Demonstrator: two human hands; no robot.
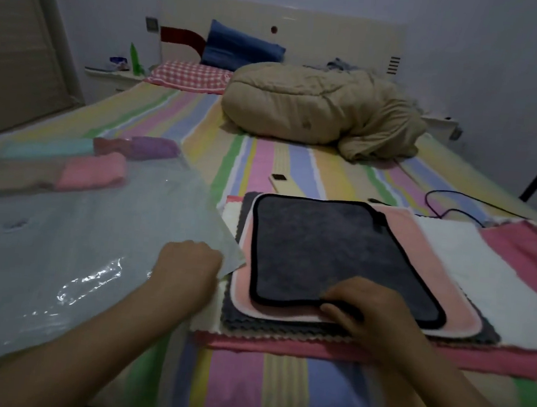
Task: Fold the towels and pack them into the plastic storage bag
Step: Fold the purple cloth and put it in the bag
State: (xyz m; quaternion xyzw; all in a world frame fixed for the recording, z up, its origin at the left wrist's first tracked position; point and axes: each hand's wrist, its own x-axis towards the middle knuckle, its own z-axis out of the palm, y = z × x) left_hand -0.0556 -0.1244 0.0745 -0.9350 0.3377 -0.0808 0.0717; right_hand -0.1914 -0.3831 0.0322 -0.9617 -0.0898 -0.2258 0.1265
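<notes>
A clear plastic storage bag (pixel 70 236) lies flat on the left of the bed, with several folded towels (pixel 67 164) inside its far end: teal, purple, pink and brown. My left hand (pixel 188 268) is closed on the bag's near right corner. To the right lies a stack of flat towels. On top is a dark grey towel (pixel 338 252) with black trim, over a pink towel (pixel 405 236), a grey one, a white towel (pixel 483 276) and a red-pink towel (pixel 524 254). My right hand (pixel 361 310) pinches the dark grey towel's near edge.
The striped bedsheet (pixel 243 381) covers the bed. A bundled tan duvet (pixel 318 109) lies at the far middle, with pillows (pixel 191 76) behind it. A remote (pixel 279 179) and a black cable (pixel 450 204) lie beyond the towel stack.
</notes>
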